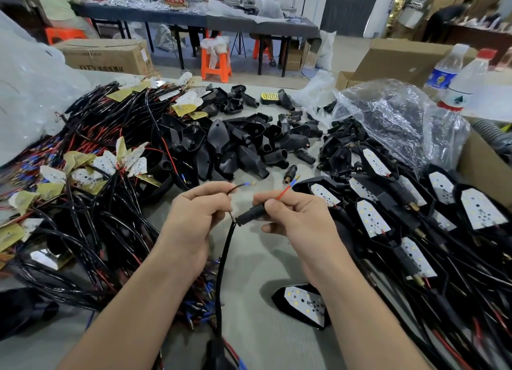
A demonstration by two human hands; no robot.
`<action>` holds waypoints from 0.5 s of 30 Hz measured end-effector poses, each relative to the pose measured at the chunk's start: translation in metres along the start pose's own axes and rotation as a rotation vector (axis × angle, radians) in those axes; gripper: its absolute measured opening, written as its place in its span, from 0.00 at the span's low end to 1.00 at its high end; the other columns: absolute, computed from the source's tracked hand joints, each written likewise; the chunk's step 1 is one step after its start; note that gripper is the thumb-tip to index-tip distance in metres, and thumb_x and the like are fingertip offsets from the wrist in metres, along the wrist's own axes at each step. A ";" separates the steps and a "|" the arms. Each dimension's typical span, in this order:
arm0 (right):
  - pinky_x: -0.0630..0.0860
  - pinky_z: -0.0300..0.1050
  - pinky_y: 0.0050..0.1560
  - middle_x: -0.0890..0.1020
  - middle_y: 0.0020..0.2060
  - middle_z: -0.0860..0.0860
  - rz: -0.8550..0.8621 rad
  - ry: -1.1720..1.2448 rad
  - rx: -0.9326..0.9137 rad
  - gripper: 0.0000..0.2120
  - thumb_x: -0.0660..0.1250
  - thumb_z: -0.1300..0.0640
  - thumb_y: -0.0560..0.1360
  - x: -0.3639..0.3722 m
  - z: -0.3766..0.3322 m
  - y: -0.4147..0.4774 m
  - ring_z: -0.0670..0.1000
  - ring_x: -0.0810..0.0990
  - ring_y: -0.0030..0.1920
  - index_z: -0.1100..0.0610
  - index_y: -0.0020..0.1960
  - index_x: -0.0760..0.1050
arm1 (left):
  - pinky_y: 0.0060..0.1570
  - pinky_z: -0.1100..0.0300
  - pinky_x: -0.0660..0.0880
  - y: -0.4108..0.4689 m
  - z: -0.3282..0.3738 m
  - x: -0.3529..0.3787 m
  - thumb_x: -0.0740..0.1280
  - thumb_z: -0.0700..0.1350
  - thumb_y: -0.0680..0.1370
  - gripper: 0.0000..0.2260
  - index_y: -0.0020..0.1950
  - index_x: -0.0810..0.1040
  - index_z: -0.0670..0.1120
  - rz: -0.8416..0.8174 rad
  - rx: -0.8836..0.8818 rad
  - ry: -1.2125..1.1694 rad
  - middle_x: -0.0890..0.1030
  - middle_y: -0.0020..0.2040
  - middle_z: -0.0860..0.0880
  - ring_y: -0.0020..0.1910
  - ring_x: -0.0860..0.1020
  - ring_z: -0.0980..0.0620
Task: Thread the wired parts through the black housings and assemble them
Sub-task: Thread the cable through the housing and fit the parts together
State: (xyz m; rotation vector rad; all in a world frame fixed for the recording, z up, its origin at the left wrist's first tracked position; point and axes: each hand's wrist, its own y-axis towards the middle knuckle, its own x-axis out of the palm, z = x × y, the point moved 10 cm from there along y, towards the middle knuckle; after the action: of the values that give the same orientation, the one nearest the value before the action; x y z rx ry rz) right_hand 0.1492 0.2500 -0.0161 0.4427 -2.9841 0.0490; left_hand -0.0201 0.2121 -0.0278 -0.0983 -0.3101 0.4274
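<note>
Though heap-flanked, hands (194, 220) (302, 220) on wire (227, 247), housing (250, 214)

Small black tube housing (250, 214) sits sideways in the right hand (296, 220), with a black cable (225, 259) dangling from its left end and a red wire (282, 193) poking up. The left hand (194, 217) pinches a blue-tipped wire (235, 187). Empty housings (235, 142) are piled mid-tabletop, with wired LED boards (83, 164) heaped on the left.

Black sleeve (250, 214) far end buried in right hand (297, 217); black cable (225, 256) blurred, cut at 6 o'clock edge; water bottles (446, 70) at 2 o'clock blurred.
</note>
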 end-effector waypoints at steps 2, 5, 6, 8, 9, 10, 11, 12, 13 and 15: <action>0.77 0.39 0.35 0.86 0.35 0.56 0.035 -0.076 0.008 0.13 0.65 0.69 0.80 -0.004 0.003 0.001 0.48 0.83 0.33 0.57 0.46 0.86 | 0.43 0.62 0.70 -0.001 0.004 0.003 0.67 0.32 0.69 0.13 0.31 0.82 0.48 -0.043 0.019 0.019 0.78 0.35 0.52 0.38 0.72 0.55; 0.78 0.42 0.36 0.85 0.34 0.57 0.101 -0.183 0.011 0.13 0.65 0.67 0.79 -0.012 0.007 0.003 0.49 0.82 0.31 0.55 0.44 0.86 | 0.45 0.60 0.71 -0.002 0.007 0.012 0.67 0.40 0.65 0.05 0.35 0.83 0.47 -0.155 0.025 0.058 0.79 0.37 0.52 0.39 0.74 0.56; 0.78 0.44 0.37 0.86 0.34 0.56 0.116 -0.202 0.012 0.13 0.66 0.66 0.79 -0.014 0.009 0.003 0.49 0.82 0.31 0.55 0.43 0.86 | 0.44 0.60 0.71 -0.003 0.005 0.013 0.68 0.41 0.64 0.06 0.36 0.85 0.47 -0.173 0.020 0.084 0.80 0.38 0.52 0.39 0.74 0.57; 0.79 0.46 0.39 0.86 0.35 0.55 0.124 -0.218 0.009 0.13 0.66 0.65 0.79 -0.015 0.009 0.004 0.49 0.82 0.31 0.54 0.43 0.86 | 0.41 0.63 0.72 -0.003 -0.001 0.016 0.70 0.41 0.65 0.13 0.46 0.89 0.49 -0.199 -0.008 0.108 0.84 0.45 0.54 0.37 0.75 0.58; 0.79 0.47 0.40 0.86 0.35 0.55 0.119 -0.222 0.000 0.13 0.66 0.65 0.79 -0.014 0.009 0.004 0.49 0.82 0.32 0.53 0.43 0.86 | 0.40 0.63 0.73 -0.002 -0.006 0.016 0.72 0.40 0.66 0.17 0.52 0.88 0.52 -0.199 -0.030 0.115 0.85 0.50 0.56 0.37 0.76 0.59; 0.79 0.46 0.40 0.86 0.35 0.55 0.111 -0.223 -0.010 0.13 0.66 0.65 0.79 -0.013 0.008 0.004 0.50 0.81 0.32 0.53 0.43 0.86 | 0.40 0.64 0.73 -0.001 -0.010 0.015 0.74 0.40 0.69 0.19 0.58 0.87 0.54 -0.177 -0.045 0.162 0.85 0.54 0.57 0.37 0.76 0.59; 0.78 0.45 0.39 0.86 0.35 0.55 0.103 -0.216 -0.022 0.13 0.66 0.65 0.79 -0.012 0.006 0.004 0.50 0.81 0.33 0.52 0.43 0.86 | 0.41 0.64 0.72 0.000 -0.013 0.012 0.75 0.40 0.72 0.19 0.62 0.84 0.55 -0.151 -0.047 0.261 0.84 0.56 0.57 0.37 0.77 0.60; 0.77 0.43 0.38 0.86 0.35 0.54 0.103 -0.206 -0.035 0.14 0.65 0.65 0.79 -0.012 0.004 0.004 0.49 0.80 0.32 0.52 0.43 0.86 | 0.40 0.65 0.71 0.001 -0.015 0.012 0.74 0.41 0.76 0.17 0.64 0.83 0.55 -0.142 -0.046 0.376 0.84 0.56 0.57 0.35 0.77 0.61; 0.76 0.41 0.37 0.85 0.34 0.54 0.116 -0.193 -0.051 0.15 0.65 0.66 0.79 -0.013 0.001 0.004 0.49 0.79 0.32 0.52 0.42 0.86 | 0.36 0.68 0.70 0.000 -0.018 0.015 0.71 0.42 0.79 0.13 0.63 0.84 0.53 -0.167 -0.043 0.456 0.84 0.52 0.55 0.32 0.75 0.60; 0.76 0.40 0.35 0.84 0.34 0.56 0.180 -0.145 -0.076 0.14 0.65 0.66 0.79 -0.020 -0.003 0.003 0.49 0.78 0.30 0.53 0.42 0.85 | 0.28 0.71 0.66 -0.005 -0.022 0.025 0.68 0.43 0.82 0.08 0.56 0.87 0.49 -0.265 -0.044 0.460 0.82 0.39 0.52 0.28 0.71 0.57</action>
State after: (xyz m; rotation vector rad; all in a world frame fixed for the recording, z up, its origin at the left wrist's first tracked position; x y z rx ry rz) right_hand 0.1679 0.2587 -0.0159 0.1757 -3.1470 -0.0840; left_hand 0.0105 0.2176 -0.0406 -0.1924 0.1210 0.1260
